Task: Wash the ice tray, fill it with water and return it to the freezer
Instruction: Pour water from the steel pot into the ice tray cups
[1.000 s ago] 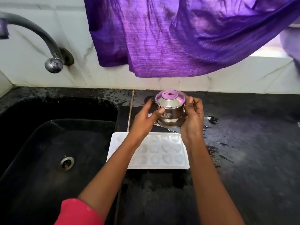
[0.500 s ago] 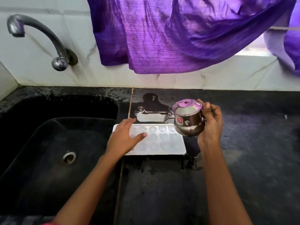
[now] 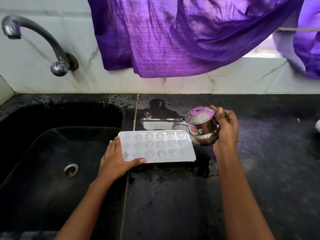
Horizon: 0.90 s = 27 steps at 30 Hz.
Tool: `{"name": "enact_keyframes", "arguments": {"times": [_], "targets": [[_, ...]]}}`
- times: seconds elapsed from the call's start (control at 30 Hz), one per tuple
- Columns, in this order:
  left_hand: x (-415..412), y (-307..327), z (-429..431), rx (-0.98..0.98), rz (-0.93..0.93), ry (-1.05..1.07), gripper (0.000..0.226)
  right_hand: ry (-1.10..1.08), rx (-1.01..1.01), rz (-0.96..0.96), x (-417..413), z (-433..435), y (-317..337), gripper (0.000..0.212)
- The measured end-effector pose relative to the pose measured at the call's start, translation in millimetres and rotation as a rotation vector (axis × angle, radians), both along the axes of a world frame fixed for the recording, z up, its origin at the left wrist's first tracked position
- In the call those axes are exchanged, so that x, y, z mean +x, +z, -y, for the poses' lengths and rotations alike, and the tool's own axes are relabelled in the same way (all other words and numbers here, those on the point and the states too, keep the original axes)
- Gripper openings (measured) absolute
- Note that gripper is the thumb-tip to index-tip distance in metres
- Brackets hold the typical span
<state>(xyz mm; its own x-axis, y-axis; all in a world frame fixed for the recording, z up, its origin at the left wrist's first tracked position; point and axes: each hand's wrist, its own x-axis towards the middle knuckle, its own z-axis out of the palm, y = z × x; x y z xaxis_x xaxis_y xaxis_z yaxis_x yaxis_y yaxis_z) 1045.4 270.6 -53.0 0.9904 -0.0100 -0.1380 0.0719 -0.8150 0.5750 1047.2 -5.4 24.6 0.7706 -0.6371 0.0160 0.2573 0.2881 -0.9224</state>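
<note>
White ice tray (image 3: pixel 156 147), 3 rows shaped cells, flat on counter (image 3: pixel 259 170).

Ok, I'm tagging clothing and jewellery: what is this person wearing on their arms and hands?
Nothing that shows. The left forearm and right forearm are bare to the frame's edge: no sleeve, glove, watch or bangle. The left hand and right hand show no rings, though some right fingers are hidden. The left thumbnail looks short and unpainted.

Left hand (image 3: pixel 119 158) flat, fingers straight, thumb spread, right hand (image 3: pixel 225 129) fingers curled round steel pot (image 3: pixel 200 130), forearms extended
</note>
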Motion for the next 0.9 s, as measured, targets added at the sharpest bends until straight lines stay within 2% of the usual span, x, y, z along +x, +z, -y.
{"name": "enact_keyframes", "arguments": {"times": [0.17, 0.47, 0.9], "targets": [[0.0, -1.9, 0.2, 0.006, 0.010, 0.014, 0.143, -0.016, -0.041, -0.024, -1.0, 1.6, 3.9, 0.019], [1.3, -4.7, 1.7, 0.017, 0.027, 0.032, 0.123, 0.010, -0.046, -0.072, -5.0, 9.7, 0.1, 0.019], [1.0, 1.5, 5.3, 0.087, -0.045, 0.018, 0.123, 0.015, -0.078, -0.118, -8.4, 6.7, 2.9, 0.018]]}}
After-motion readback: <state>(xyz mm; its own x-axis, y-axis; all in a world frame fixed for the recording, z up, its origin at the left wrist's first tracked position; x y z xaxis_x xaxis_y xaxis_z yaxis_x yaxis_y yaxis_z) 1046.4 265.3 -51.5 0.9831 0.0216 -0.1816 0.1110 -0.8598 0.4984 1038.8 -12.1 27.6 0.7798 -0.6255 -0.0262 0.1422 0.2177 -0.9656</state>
